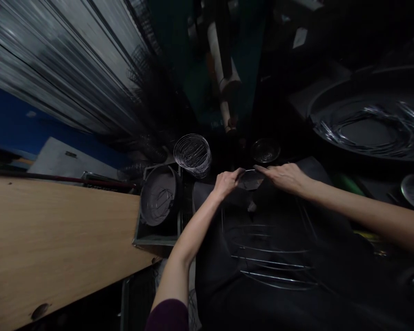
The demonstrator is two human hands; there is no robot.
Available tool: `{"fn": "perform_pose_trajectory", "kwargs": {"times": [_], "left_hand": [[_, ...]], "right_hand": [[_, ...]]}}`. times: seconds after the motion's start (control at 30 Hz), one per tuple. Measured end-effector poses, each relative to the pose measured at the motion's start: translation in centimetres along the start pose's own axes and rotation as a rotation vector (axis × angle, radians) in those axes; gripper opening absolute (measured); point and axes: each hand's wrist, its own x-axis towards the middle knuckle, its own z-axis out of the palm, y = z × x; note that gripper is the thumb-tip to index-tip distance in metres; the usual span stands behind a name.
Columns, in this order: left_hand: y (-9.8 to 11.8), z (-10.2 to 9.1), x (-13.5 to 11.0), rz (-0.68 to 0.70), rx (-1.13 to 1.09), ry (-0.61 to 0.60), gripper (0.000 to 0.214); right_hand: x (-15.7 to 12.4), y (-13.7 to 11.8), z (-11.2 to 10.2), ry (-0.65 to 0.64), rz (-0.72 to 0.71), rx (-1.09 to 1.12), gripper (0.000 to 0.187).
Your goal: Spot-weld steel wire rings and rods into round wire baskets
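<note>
Grained wood [62, 234], hands [227, 182] [287, 177] on curved wire [250, 170]

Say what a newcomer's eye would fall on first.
Likely the left hand and right hand near the centre, a thin bright wire between them. Next, the pale wooden board at lower left and the shiny wire coil in a round tray at upper right.

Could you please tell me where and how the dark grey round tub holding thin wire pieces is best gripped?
Grip the tub by opposite sides of its rim, probably from above: its round mouth opens upward, and the dark square-edged crate around it seems to crowd its lower sides.
</note>
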Motion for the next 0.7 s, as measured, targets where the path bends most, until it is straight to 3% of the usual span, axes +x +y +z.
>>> {"fn": "perform_pose_trajectory", "kwargs": {"times": [0.3,0.43,0.57,0.7], "left_hand": [[-0.3,0.2,0.2,0.032,-0.063,0.005,0.037],[-0.3,-0.2,-0.6,0.049,-0.153,0.002,0.037],[-0.5,-2.3,-0.6,0.032,-0.101,0.070,0.035],[-0.6,-6.7,0.5,0.041,0.035,0.179,0.036]], "right_hand": [[-0.3,0.7,1.5,0.039,-0.007,0.098,0.058],[-0.5,0.7,1.0,0.058,0.013,0.143,0.059],[0.3,1.0,-1.5,0.056,0.017,0.100,0.060],[1.7,1.4,-6.3,0.113,0.044,0.066,0.057]]}}
